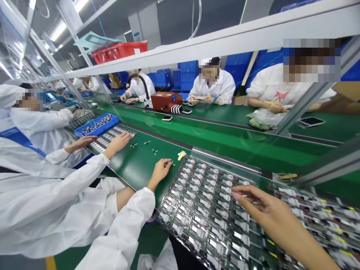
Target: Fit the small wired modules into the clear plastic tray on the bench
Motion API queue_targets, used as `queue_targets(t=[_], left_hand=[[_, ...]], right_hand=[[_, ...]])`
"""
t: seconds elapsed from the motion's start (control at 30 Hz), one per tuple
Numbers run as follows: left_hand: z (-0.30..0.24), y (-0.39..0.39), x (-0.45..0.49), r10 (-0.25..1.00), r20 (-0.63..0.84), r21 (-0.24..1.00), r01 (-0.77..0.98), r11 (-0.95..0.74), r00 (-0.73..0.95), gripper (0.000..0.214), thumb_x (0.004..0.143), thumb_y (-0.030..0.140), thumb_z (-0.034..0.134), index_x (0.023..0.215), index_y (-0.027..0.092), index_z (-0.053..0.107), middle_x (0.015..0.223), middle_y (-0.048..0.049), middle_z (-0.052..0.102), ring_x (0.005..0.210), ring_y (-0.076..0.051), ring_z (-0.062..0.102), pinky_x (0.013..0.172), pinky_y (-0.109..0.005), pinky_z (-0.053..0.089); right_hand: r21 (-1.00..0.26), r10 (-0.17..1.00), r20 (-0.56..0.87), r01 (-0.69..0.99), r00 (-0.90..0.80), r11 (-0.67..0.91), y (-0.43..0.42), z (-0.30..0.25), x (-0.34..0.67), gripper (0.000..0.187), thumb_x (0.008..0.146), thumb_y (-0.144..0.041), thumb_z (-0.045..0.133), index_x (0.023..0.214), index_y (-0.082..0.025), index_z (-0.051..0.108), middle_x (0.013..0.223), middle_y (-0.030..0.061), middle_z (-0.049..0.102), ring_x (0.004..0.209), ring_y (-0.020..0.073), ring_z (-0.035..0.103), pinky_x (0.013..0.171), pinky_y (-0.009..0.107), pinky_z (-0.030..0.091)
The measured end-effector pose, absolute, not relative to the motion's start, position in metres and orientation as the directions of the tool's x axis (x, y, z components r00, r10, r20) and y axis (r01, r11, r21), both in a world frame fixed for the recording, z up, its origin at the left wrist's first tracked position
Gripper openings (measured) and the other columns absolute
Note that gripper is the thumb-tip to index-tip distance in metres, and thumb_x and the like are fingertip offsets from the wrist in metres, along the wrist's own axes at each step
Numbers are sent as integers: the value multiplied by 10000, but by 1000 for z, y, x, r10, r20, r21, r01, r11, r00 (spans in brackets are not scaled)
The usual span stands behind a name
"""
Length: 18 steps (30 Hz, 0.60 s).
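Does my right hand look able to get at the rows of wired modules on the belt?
Probably yes. The right hand is right over the rows of wired modules, fingertips at their edge, and nothing appears to stand between them.

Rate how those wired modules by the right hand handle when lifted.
Beside the right hand, each flat module probably won't roll and looks light. Its thin wires seem floppy and may snag neighbours in the tight rows.

Green conveyor belt [140, 168] recorded; red crate [119, 52] is shelved above it; blue-rimmed tray [112, 119] is placed upon it.
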State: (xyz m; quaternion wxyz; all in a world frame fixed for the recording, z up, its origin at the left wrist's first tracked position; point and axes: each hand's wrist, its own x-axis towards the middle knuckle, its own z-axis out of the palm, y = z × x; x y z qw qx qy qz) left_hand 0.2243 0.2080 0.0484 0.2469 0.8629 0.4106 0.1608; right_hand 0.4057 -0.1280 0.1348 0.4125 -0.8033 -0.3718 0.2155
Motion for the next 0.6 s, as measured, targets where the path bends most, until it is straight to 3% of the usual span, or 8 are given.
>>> queue_targets(t=[0.13, 0.23, 0.47, 0.6], left_hand=[[61, 248, 221, 836, 99, 423, 738, -526, 539, 514, 902, -40, 462, 1348, 151, 630, 1426, -140, 591, 1303, -237, 565, 1150, -355, 410], [67, 270, 223, 850, 45, 327, 796, -510, 526, 526, 835, -85, 523, 1296, 134, 650, 1439, -172, 568, 1322, -292, 539, 1145, -409, 406], [81, 261, 231, 830, -14, 225, 811, -541, 558, 216, 952, 140, 604, 1153, 142, 683, 1152, -159, 704, 1139, -300, 643, 954, -369, 497], [102, 197, 250, 647, 25, 362, 596, -716, 762, 193, 960, 259, 657, 1150, 220, 664, 1059, -50, 741, 1055, -229, 669, 899, -302, 489]], right_hand=[[-810, 777, -44, 432, 628, -396, -130, 132, 411, 519, 799, -727, 584, 983, -271, 748, 970, 87, 795, 864, 289, 753, 638, 321, 605], [-813, 775, -41, 429, 631, -393, -129, 134, 412, 515, 797, -721, 585, 979, -268, 749, 982, 90, 793, 870, 289, 750, 642, 321, 604], [-811, 776, -41, 432, 630, -394, -135, 134, 416, 525, 821, -719, 575, 1016, -262, 745, 1001, 95, 786, 880, 293, 743, 699, 353, 604], [-815, 791, -33, 441, 611, -375, -136, 138, 416, 459, 877, -650, 577, 1092, -275, 730, 1070, 79, 773, 922, 276, 731, 724, 347, 598]])
